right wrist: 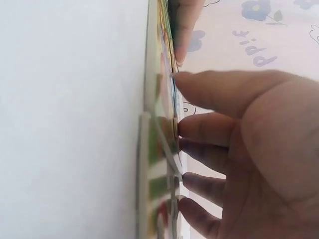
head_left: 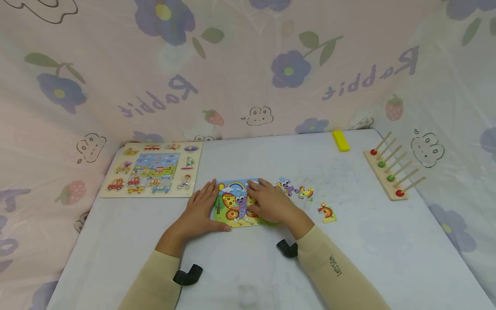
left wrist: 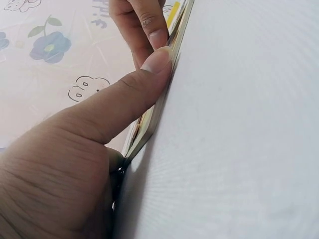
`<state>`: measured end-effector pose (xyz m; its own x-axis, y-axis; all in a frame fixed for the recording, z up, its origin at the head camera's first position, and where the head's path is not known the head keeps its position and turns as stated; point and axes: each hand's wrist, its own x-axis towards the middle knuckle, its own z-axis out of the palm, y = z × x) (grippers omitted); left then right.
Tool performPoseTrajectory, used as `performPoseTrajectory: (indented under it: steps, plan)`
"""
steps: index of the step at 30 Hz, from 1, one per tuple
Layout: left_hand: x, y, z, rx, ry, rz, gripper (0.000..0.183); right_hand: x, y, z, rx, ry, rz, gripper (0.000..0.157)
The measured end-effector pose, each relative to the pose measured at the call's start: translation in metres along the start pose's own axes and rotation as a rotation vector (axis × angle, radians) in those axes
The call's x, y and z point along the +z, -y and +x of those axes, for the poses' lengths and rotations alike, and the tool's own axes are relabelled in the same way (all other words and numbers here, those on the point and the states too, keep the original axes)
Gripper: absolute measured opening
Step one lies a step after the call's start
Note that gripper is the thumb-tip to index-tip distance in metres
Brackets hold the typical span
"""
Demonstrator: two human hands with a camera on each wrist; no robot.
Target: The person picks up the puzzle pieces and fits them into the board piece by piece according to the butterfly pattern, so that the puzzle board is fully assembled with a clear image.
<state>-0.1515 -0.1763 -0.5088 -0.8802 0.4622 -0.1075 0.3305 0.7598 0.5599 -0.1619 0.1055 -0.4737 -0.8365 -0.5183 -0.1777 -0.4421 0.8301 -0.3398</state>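
A butterfly jigsaw puzzle [head_left: 240, 204] with a rainbow on it lies at the middle of the table. My left hand [head_left: 199, 215] rests against its left side with fingers extended, the thumb along the near edge. In the left wrist view that thumb [left wrist: 144, 79] touches the rim of the board. My right hand [head_left: 271, 202] lies over the right part of the puzzle and covers it. Its fingertips touch the surface in the right wrist view. Just right of that hand are loose puzzle pieces: a purple one [head_left: 286, 187], a yellow one [head_left: 305, 193] and one with an orange swirl [head_left: 327, 213].
A wooden vehicle puzzle board [head_left: 190, 157] lies at the back left. At the right stands a wooden peg rack [head_left: 381, 176] with red and green beads, its rods leaning outward. A yellow block [head_left: 341, 141] sits near the back edge. Patterned curtains [head_left: 248, 64] enclose the table.
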Motion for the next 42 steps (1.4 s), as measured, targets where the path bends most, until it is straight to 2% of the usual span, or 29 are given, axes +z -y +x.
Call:
performPoseTrajectory:
  steps: [4,6,8,12,15,19,23,29,33,37,42]
  plan:
    - [0.004,0.002,0.002,0.009,0.005,-0.005,0.144,0.007,-0.007,-0.001,0.008,-0.007,0.071,0.069]
    - [0.005,0.003,0.003,0.009,0.007,-0.008,0.144,0.008,-0.011,-0.003,-0.001,-0.042,0.157,0.068]
    - [0.007,0.004,0.004,0.005,0.002,-0.008,0.144,0.006,-0.016,-0.005,-0.018,-0.110,0.266,0.064]
    - [0.008,0.005,0.003,-0.009,-0.006,-0.004,0.144,-0.007,-0.026,-0.014,-0.041,-0.303,0.533,0.052]
    - [0.008,0.004,0.002,-0.013,-0.011,-0.006,0.144,-0.014,-0.036,-0.025,-0.028,-0.385,0.713,0.047]
    - [0.008,0.003,0.001,-0.017,-0.012,-0.007,0.144,-0.016,-0.050,-0.040,-0.011,-0.393,0.933,0.045]
    - [0.007,0.002,0.000,-0.019,-0.010,-0.003,0.143,-0.014,-0.058,-0.051,0.005,-0.389,1.059,0.046]
    - [0.006,0.001,0.000,-0.015,-0.003,-0.005,0.143,-0.007,-0.068,-0.052,0.030,-0.424,1.090,0.049]
    - [0.006,0.000,0.000,-0.008,0.002,-0.002,0.143,0.007,-0.079,-0.051,0.089,-0.435,1.026,0.049]
    - [0.003,0.000,0.000,-0.014,-0.003,0.004,0.144,0.018,-0.083,-0.047,0.095,-0.394,0.871,0.050]
    - [0.002,0.000,0.001,-0.013,-0.004,0.009,0.144,0.020,-0.076,-0.043,0.086,-0.338,0.610,0.056]
